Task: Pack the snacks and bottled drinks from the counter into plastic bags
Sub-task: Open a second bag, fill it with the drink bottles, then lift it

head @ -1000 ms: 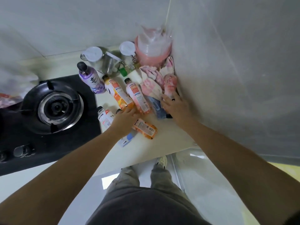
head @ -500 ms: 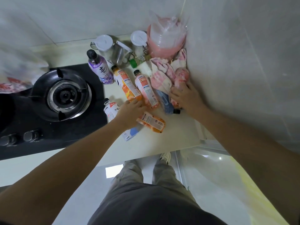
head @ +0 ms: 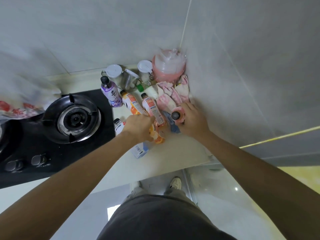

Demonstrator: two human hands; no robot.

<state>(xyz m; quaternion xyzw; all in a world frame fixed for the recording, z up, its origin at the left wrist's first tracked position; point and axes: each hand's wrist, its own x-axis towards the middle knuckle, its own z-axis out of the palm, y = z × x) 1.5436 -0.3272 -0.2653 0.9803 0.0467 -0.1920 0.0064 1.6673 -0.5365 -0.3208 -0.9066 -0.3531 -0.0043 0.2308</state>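
Observation:
My left hand curls over an orange juice bottle that lies on the pale counter. My right hand grips a pink bottle with a dark cap, raised cap-up near the wall. Behind them stand a purple bottle, an orange bottle and a peach bottle. A white bottle lies partly under my left wrist, its blue-white end showing. A plastic bag with red print sits blurred at the far left.
A black gas stove fills the left of the counter. In the corner are a pink cloth, a pink stack wrapped in plastic, two white-lidded jars and a green-capped bottle. A blue item lies between my hands.
My right hand has taken the pink bottle from beside the cloth and lifted it cap-up. My left hand has closed further over the lying orange bottle.

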